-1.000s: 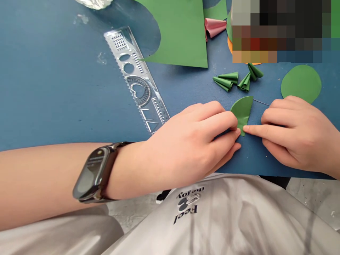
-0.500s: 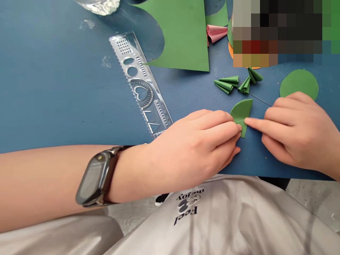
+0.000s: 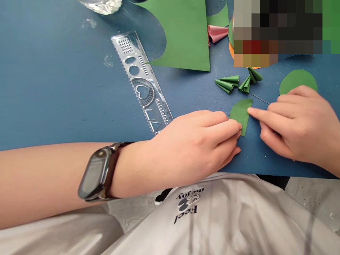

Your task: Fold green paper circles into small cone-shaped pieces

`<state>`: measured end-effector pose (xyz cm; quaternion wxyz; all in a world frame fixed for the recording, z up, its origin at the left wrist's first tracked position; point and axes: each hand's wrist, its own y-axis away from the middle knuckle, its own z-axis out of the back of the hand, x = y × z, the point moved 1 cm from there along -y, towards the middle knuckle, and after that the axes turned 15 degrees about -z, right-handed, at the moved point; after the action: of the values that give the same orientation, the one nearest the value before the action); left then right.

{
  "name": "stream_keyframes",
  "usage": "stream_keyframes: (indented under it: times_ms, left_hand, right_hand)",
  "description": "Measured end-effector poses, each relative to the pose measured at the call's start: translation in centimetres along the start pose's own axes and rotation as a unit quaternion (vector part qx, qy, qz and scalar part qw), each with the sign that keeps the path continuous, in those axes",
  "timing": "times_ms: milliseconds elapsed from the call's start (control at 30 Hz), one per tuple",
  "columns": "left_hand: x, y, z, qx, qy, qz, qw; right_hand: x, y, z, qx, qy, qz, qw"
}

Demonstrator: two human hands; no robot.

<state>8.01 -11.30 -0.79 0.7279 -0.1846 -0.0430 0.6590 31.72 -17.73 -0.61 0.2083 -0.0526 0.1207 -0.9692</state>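
A folded green paper piece (image 3: 241, 109) with a curved left edge lies on the blue table. My left hand (image 3: 204, 141) pinches its lower left part between thumb and fingers. The index fingertip of my right hand (image 3: 297, 124) touches its right edge, while the other fingers curl inward around a thin metal rod (image 3: 259, 98) that sticks out to the upper left. Just above the piece lie several small green paper cones (image 3: 230, 83). Partly behind my right hand is a green paper disc (image 3: 299, 80).
A clear plastic ruler (image 3: 143, 85) lies left of a large green sheet with cut-outs (image 3: 186, 39). Pink paper cones (image 3: 217, 33) are beside the sheet. A clear glass object (image 3: 103, 5) stands at the top. The table's near edge runs below my hands.
My right index fingertip has slid up along the paper's right edge, and the right hand has moved slightly up. My left hand keeps its pinch on the paper.
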Motion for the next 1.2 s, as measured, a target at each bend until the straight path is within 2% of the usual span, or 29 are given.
stream_keyframes:
  times_ms: [100, 233, 367, 500, 567, 667, 933, 1100, 1200]
  left_hand:
    - [-0.2, 0.0, -0.1, 0.024, -0.084, -0.065, 0.994]
    - [-0.6, -0.5, -0.2, 0.058, -0.146, -0.130, 0.979]
    - [-1.0, -0.9, -0.4, 0.101, -0.196, -0.153, 0.963]
    - [-0.8, -1.2, -0.7, 0.091, -0.204, -0.172, 0.959]
    - [-0.5, -1.5, -0.9, 0.100, -0.192, -0.194, 0.957]
    - [0.0, -1.9, -1.0, 0.110, -0.159, -0.205, 0.959]
    - [0.9, -1.8, -1.3, 0.058, -0.101, -0.207, 0.971]
    - [0.8, -1.9, -1.4, 0.105, -0.079, -0.173, 0.976]
    - [0.6, -1.9, -1.5, 0.108, -0.077, -0.163, 0.978]
  right_hand:
    - [-0.3, -0.1, 0.0, -0.015, 0.034, -0.015, 0.999]
    - [-0.5, -0.2, -0.3, -0.034, 0.066, -0.024, 0.997]
    - [-0.4, -0.2, -0.6, -0.059, 0.090, -0.009, 0.994]
    - [-0.2, 0.1, -0.6, -0.019, 0.054, 0.060, 0.997]
    - [-0.2, 0.2, -0.5, -0.007, 0.078, 0.037, 0.996]
    - [-0.3, 0.3, -0.4, -0.005, 0.121, 0.005, 0.993]
    - [-0.4, 0.3, -0.6, -0.031, 0.106, 0.007, 0.994]
    - [-0.1, 0.0, -0.4, -0.012, 0.075, 0.033, 0.997]
    - [0.5, -0.5, 0.0, 0.013, 0.054, 0.040, 0.998]
